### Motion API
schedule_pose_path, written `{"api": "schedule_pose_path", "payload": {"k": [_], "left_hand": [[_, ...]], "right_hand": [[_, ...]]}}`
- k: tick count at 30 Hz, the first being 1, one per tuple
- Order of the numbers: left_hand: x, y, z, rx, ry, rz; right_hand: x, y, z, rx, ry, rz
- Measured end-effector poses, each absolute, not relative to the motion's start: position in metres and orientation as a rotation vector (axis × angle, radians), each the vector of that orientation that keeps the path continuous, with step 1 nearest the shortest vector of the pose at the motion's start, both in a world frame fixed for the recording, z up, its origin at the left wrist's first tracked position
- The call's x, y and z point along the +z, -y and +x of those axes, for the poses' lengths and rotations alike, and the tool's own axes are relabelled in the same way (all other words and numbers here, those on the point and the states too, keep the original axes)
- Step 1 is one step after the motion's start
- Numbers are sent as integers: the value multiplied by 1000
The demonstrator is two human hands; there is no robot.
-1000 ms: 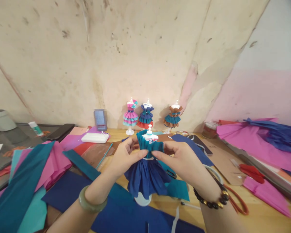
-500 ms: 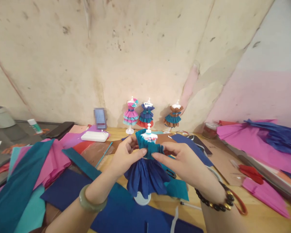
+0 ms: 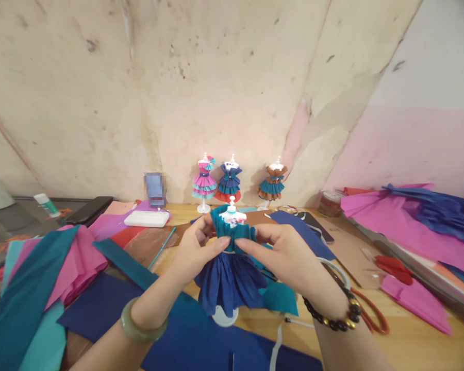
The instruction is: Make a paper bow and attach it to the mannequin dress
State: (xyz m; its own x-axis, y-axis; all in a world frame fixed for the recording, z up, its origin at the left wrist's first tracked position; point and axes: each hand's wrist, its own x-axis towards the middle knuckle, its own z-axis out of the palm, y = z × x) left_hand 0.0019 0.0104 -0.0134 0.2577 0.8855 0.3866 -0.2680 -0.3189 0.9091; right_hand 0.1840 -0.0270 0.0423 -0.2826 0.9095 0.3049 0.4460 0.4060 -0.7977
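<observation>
A small white dress form (image 3: 232,217) stands upright on a round white base (image 3: 225,316) in front of me. Around its chest is a strip of teal crepe paper (image 3: 232,233), gathered in pleats, above a full navy blue paper skirt (image 3: 231,281). My left hand (image 3: 203,241) pinches the teal strip from the left, thumb on its front. From the right my right hand (image 3: 268,246) presses the same strip, its thumb tip close to the left one. The back of the form and some fingertips are hidden.
Three dressed mini forms, pink (image 3: 204,181), navy (image 3: 230,179) and brown-teal (image 3: 274,183), stand by the wall. Crepe sheets (image 3: 27,288) cover the left side. A white box (image 3: 147,219), a phone (image 3: 155,189), a glue stick (image 3: 47,205) and pink paper (image 3: 390,216) lie around.
The whole view has shifted slightly. Both hands stay on the teal strip, which now sits flatter and closer against the form's chest under the thumbs.
</observation>
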Motion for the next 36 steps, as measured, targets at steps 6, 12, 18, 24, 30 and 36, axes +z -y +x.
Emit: {"api": "schedule_pose_path", "payload": {"k": [6, 12, 18, 24, 30, 36], "left_hand": [[-12, -5, 4, 1310, -602, 1359], [-8, -1, 9, 1383, -655, 1337], [-5, 5, 12, 1433, -709, 1381], [-4, 10, 16, 1435, -651, 1352], [-3, 11, 15, 1392, -664, 1347], [-4, 11, 16, 1396, -689, 1331]], "right_hand": [[44, 29, 183, 740, 1864, -1191], [45, 32, 180, 747, 1881, -1216], [46, 35, 178, 720, 1873, -1271], [49, 37, 177, 704, 1871, -1269], [48, 37, 179, 670, 1887, -1257], [47, 35, 179, 680, 1876, -1272]]}}
